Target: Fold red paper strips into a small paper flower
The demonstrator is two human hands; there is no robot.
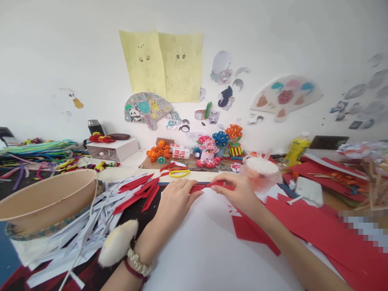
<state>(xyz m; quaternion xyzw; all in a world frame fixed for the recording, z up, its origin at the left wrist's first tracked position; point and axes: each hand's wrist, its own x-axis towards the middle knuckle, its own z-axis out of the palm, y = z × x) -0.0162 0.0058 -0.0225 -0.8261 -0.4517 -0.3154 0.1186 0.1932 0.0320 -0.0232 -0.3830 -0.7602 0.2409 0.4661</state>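
My left hand point(179, 197) and my right hand point(238, 190) pinch a narrow pleated strip of red paper point(206, 186) from either end. Thin folds show along the strip in the gap between my fingers. Beneath my hands lies a large white sheet point(194, 246). Cut red paper point(253, 233) rests under my right forearm, with a few tiny red scraps near it. To the left of my left hand, folded red paper pieces point(141, 192) lie on white paper strips point(97, 220). Yellow-handled scissors point(179, 173) sit just beyond my left hand.
A beige oval basin point(51, 198) stands at the left. At the back are craft flowers in pots point(235, 141) and a lying bottle point(182, 152). On the right, a plastic-wrapped cup point(260, 171), a yellow drink bottle point(297, 149) and large red sheets point(315, 226) crowd the table.
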